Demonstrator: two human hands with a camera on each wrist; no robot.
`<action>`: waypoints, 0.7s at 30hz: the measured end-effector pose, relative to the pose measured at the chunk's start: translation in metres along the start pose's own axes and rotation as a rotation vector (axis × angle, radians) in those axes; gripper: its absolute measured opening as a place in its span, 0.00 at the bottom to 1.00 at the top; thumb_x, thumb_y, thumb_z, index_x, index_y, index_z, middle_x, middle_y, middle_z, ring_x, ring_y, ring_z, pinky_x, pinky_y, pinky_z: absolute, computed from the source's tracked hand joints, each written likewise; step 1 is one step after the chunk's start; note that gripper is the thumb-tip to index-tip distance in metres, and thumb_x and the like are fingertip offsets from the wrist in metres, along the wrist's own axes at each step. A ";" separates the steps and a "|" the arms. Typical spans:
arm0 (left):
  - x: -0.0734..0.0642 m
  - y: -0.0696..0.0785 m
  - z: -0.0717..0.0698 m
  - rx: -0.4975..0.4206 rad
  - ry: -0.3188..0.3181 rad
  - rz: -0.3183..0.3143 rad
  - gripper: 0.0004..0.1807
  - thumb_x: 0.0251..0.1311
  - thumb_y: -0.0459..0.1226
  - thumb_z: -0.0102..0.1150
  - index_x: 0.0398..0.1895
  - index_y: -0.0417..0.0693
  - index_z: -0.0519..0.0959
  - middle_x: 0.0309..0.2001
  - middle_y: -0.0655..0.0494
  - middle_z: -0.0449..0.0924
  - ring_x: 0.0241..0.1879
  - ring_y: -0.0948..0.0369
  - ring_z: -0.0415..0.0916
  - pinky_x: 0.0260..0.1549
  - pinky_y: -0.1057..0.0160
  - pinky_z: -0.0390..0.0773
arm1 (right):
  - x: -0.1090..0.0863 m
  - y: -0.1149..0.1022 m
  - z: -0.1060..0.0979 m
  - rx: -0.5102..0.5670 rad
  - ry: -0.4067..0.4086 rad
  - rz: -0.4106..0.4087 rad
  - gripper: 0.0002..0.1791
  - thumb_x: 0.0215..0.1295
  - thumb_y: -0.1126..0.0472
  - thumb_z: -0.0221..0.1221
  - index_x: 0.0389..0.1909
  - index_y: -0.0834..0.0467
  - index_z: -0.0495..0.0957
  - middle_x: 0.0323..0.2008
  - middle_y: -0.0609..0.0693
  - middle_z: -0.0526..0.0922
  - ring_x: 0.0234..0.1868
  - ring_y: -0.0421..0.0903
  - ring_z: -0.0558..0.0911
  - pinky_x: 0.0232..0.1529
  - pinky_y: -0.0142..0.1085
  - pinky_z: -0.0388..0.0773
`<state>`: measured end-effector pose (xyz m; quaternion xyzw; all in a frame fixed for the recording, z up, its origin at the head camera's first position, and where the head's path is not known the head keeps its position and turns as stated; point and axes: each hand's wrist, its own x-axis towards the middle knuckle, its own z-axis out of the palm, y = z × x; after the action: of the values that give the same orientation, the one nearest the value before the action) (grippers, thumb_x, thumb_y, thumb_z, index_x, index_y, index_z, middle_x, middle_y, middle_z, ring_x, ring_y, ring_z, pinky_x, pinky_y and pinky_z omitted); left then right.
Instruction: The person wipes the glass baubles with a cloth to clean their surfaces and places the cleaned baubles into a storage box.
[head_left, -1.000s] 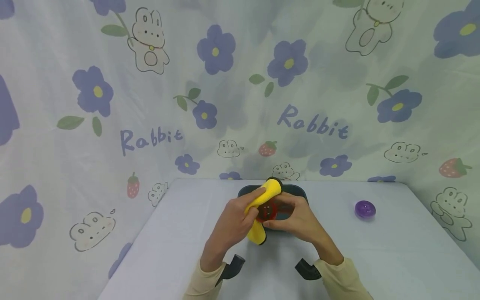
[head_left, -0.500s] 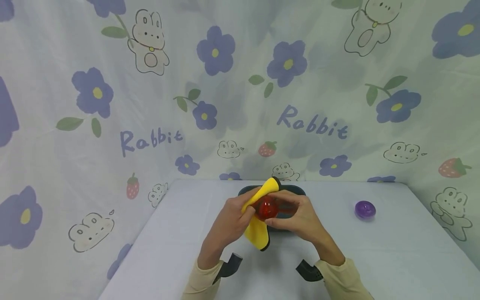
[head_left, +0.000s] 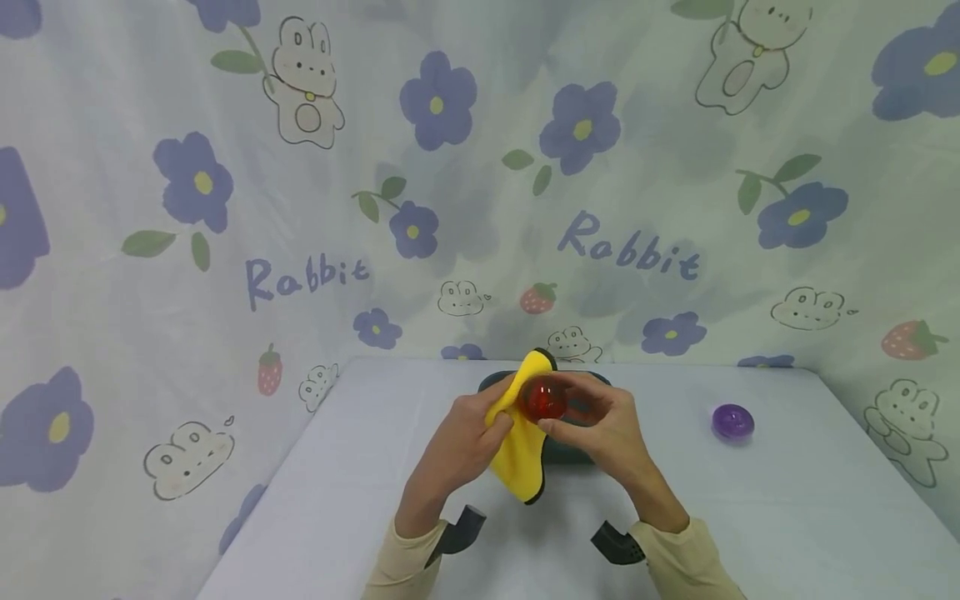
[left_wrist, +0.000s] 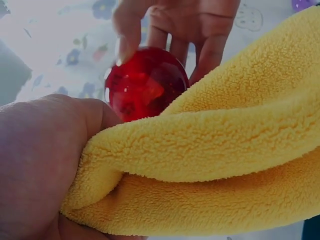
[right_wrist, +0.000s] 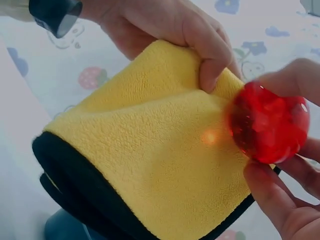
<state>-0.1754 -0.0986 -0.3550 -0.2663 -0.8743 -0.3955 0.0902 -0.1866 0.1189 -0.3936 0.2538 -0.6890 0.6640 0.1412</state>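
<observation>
My left hand [head_left: 465,437] grips a yellow fleecy cloth [head_left: 521,458] with a dark border, bunched near the thumb and hanging down in a fold. Beside it, my right hand [head_left: 611,429] pinches a see-through red ball [head_left: 545,399] between thumb and fingers, raised over the table. In the left wrist view, the cloth [left_wrist: 210,145] partly covers the lower side of the ball [left_wrist: 145,82]. The right wrist view has the ball [right_wrist: 270,122] close against the cloth's face [right_wrist: 150,145]; whether they touch I cannot tell.
Behind and below the hands stands a dark container [head_left: 570,454], mostly covered by them. A see-through purple round object [head_left: 732,423] lies on the white table [head_left: 795,500] to the right. A patterned curtain [head_left: 480,192] hangs behind the table.
The red ball has risen slightly and moved right, showing more of itself beside the cloth. The cloth has spread and hangs lower, while the right hand has shifted a little up and right.
</observation>
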 end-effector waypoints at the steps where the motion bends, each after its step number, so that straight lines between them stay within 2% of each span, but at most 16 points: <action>1: 0.000 0.000 0.000 -0.001 -0.005 -0.008 0.29 0.68 0.33 0.51 0.73 0.44 0.72 0.41 0.54 0.86 0.30 0.66 0.76 0.34 0.69 0.81 | 0.000 0.001 0.000 -0.001 0.018 0.003 0.29 0.54 0.71 0.73 0.60 0.59 0.82 0.55 0.57 0.84 0.45 0.45 0.84 0.50 0.34 0.86; 9: -0.001 0.004 0.003 -0.022 -0.021 -0.026 0.29 0.67 0.33 0.50 0.73 0.44 0.72 0.37 0.56 0.84 0.27 0.66 0.75 0.30 0.68 0.81 | 0.003 0.003 -0.006 0.030 0.088 0.074 0.30 0.55 0.72 0.72 0.61 0.62 0.78 0.58 0.55 0.82 0.48 0.44 0.85 0.50 0.32 0.85; 16: -0.003 0.010 0.004 -0.007 0.022 -0.032 0.29 0.67 0.32 0.51 0.73 0.43 0.73 0.36 0.55 0.83 0.29 0.65 0.75 0.32 0.69 0.81 | 0.005 0.008 -0.009 0.009 0.090 0.111 0.32 0.54 0.71 0.73 0.62 0.62 0.76 0.59 0.57 0.80 0.50 0.42 0.85 0.51 0.31 0.84; 21: -0.005 0.012 0.005 -0.049 0.062 -0.007 0.28 0.67 0.31 0.52 0.71 0.44 0.75 0.37 0.55 0.83 0.31 0.65 0.75 0.34 0.69 0.81 | 0.005 0.014 -0.010 -0.030 0.081 0.128 0.32 0.55 0.68 0.74 0.63 0.59 0.78 0.59 0.57 0.81 0.53 0.40 0.84 0.56 0.30 0.82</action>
<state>-0.1644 -0.0902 -0.3521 -0.2530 -0.8621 -0.4253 0.1095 -0.1997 0.1280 -0.4016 0.1798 -0.7075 0.6710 0.1302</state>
